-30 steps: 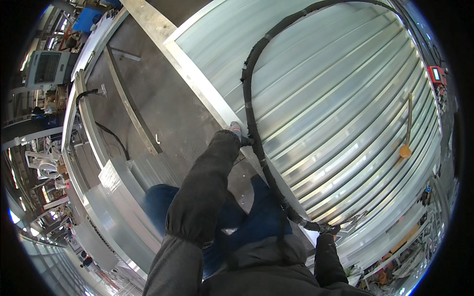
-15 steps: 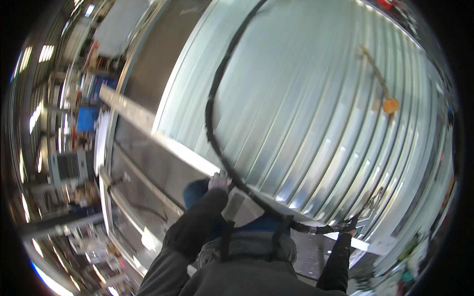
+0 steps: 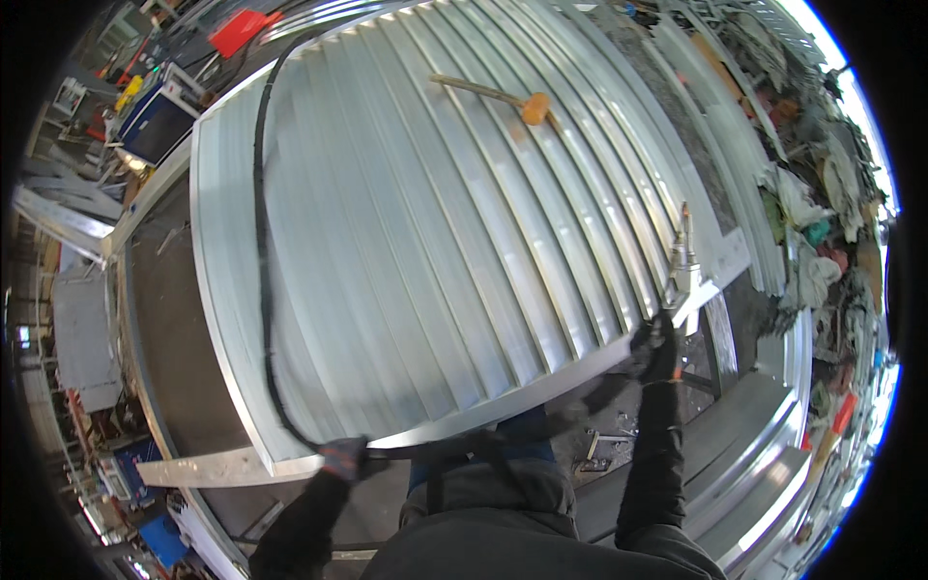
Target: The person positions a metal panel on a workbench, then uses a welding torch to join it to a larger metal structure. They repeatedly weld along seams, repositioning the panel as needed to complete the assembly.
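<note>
A large ribbed silver metal panel [image 3: 348,222] lies in front of me. At its near right corner, my right hand [image 3: 657,338], in a dark glove, is closed around the rear of what looks like a welding gun [image 3: 686,271], with a silver body and a narrow copper-coloured tip pointing away from me. A thick black cable [image 3: 261,251] curves over the panel's left part and passes in front of my body. My left hand [image 3: 343,457] is closed on this cable by the near left corner. A mallet [image 3: 535,108] with an orange head rests on the ribs farther off.
The panel rests on a frame with a pale beam [image 3: 208,471] jutting out at the left. Long metal profiles [image 3: 744,464] lie at the near right. Scrap and crumpled sheeting [image 3: 812,198] are heaped beyond the right side. A red box [image 3: 239,32] stands at the far left.
My view has swung to the right, so the panel and mallet appear farther left. My right hand has raised the welding gun to the panel's corner. My left hand is now on the cable.
</note>
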`<state>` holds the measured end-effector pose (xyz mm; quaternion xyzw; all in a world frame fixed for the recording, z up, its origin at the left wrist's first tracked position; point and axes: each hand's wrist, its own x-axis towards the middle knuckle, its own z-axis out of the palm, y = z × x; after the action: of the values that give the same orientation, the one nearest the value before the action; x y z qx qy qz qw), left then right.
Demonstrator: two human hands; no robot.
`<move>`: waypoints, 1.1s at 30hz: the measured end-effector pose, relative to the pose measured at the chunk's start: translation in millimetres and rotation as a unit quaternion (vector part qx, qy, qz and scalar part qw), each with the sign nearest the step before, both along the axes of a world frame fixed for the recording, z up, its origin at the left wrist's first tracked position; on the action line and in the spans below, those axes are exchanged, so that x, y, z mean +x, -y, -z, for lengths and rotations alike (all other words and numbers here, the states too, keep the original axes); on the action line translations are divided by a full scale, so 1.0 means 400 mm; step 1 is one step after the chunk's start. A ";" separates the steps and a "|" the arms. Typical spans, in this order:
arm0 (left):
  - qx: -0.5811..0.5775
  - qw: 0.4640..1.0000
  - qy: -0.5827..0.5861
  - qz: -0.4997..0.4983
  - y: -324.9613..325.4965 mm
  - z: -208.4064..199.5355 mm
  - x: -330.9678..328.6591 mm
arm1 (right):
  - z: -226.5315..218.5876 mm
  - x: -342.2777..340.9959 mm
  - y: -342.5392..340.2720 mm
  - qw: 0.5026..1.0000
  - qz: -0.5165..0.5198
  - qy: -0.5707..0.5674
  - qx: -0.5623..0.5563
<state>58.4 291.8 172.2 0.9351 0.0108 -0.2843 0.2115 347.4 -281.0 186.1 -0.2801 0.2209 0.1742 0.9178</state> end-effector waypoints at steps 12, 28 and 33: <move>-0.142 0.978 0.144 -0.043 0.458 -0.142 0.171 | -0.092 -0.264 -0.496 0.958 0.179 -0.177 -0.141; -0.291 0.883 -0.369 -0.011 0.590 -0.020 0.301 | -0.036 -0.466 -0.303 0.953 0.045 -0.084 -0.287; -0.271 0.868 -0.416 0.007 0.575 -0.051 0.333 | -0.033 -0.468 -0.312 0.947 -0.033 -0.032 -0.317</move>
<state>191.7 61.7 192.6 0.6362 0.0143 -0.6402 0.4304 160.1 -156.4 199.3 -0.5584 0.2843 0.1338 0.7678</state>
